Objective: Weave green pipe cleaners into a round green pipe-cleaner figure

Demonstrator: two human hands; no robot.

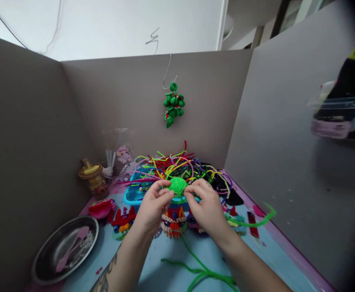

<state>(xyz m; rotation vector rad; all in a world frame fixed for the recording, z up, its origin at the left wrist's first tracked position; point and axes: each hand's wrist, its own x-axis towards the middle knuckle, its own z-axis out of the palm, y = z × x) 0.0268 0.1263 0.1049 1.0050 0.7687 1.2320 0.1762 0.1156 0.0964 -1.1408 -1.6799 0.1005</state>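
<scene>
A rounded piece of bright green pipe cleaner (177, 185) is held up between my two hands, above the front edge of a blue tray. My left hand (157, 200) pinches its left side with thumb and forefinger. At its right edge, my right hand (203, 198) has thumb and fingers pressed together on the green strand. Loose green pipe cleaners (206, 272) lie on the table below my hands. Another green strand (256, 223) sticks out to the right behind my right wrist.
The blue tray (130, 199) holds many coloured pipe cleaners (177, 164). Finished fuzzy figures (174, 223) stand before it. A metal bowl (40, 265) with a pink scoop and white beads sits left, near a jar (95, 180). A green ornament (174, 103) hangs against the grey back panel (119, 97).
</scene>
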